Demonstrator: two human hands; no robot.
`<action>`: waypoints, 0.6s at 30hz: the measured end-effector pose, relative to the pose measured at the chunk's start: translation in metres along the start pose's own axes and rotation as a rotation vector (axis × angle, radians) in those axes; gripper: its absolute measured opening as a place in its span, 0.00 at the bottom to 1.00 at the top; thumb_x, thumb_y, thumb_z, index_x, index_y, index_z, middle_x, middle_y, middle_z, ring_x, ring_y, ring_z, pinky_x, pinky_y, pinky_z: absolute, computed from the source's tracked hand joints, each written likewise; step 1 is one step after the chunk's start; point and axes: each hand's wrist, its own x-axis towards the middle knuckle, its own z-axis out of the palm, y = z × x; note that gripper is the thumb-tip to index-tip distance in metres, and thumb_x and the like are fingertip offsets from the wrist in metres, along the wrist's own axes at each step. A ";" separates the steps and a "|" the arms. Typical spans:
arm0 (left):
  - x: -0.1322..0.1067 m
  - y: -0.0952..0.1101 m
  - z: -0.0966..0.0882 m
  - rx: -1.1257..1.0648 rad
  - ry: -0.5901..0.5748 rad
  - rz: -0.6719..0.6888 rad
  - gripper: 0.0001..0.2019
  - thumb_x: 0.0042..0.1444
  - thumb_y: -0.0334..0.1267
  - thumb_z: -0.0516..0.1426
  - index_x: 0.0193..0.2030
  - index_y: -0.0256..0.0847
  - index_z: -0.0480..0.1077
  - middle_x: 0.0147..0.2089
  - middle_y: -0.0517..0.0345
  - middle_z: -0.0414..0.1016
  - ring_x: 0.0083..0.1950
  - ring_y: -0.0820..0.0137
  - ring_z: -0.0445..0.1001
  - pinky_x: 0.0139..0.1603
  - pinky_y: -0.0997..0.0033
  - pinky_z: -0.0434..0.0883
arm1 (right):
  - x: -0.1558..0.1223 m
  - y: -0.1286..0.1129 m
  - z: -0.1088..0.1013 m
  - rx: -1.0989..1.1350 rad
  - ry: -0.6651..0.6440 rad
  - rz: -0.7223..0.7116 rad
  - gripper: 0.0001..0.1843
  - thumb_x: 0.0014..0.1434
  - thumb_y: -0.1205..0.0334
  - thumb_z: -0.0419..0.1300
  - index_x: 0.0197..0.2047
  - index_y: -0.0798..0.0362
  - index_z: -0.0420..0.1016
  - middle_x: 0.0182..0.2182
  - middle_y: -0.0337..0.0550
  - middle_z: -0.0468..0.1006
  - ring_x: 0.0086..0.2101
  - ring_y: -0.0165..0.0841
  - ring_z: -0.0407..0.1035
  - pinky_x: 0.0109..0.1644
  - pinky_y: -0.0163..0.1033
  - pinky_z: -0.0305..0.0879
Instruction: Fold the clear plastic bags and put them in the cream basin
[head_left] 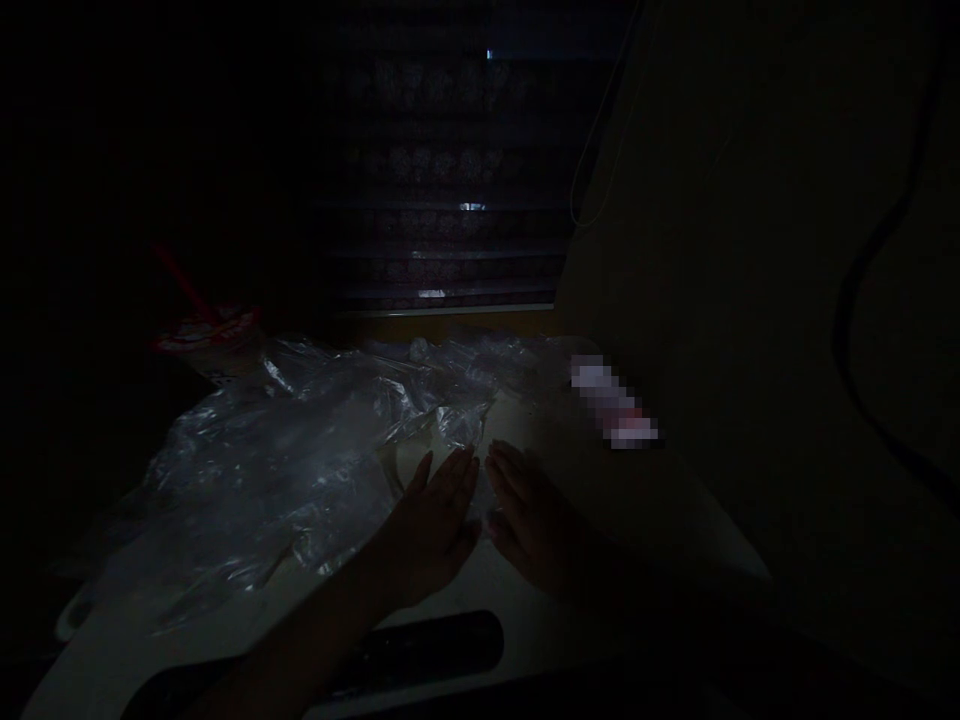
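The scene is very dark. My left hand [435, 525] lies flat on a pale table [517, 600], fingers stretched out and together, right beside the edge of a large crumpled clear plastic sheet [285, 470]. My right hand [529, 520] lies flat next to it, fingers extended, almost touching the left one. Neither hand holds anything. The plastic spreads over the table to the left and behind the hands.
A dark elongated object [420, 650] lies near the table's front edge. A red-and-white packet [206, 335] sits at the back left. A blurred white-and-pink item [615, 405] rests at the right. A blind-covered window [450, 200] and a wall [750, 250] stand behind.
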 end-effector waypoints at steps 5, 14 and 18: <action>-0.003 -0.007 -0.002 -0.048 -0.018 0.011 0.25 0.55 0.37 0.41 0.58 0.28 0.42 0.61 0.43 0.39 0.61 0.62 0.32 0.56 0.52 0.40 | -0.004 0.004 -0.002 -0.028 -0.070 -0.014 0.31 0.55 0.53 0.42 0.55 0.67 0.49 0.56 0.56 0.49 0.56 0.41 0.37 0.56 0.52 0.40; 0.002 0.002 -0.007 -0.107 0.021 -0.020 0.24 0.57 0.36 0.38 0.59 0.30 0.38 0.61 0.46 0.40 0.61 0.65 0.33 0.57 0.53 0.40 | -0.003 0.008 -0.003 -0.026 -0.126 -0.062 0.37 0.53 0.46 0.42 0.56 0.67 0.47 0.56 0.55 0.46 0.56 0.40 0.35 0.55 0.53 0.37; 0.011 0.011 0.000 -0.062 0.039 -0.020 0.22 0.57 0.36 0.38 0.58 0.28 0.44 0.60 0.44 0.44 0.61 0.63 0.37 0.56 0.51 0.40 | -0.001 0.009 0.000 -0.025 -0.111 -0.064 0.39 0.51 0.44 0.42 0.56 0.67 0.47 0.56 0.56 0.47 0.56 0.41 0.36 0.55 0.53 0.37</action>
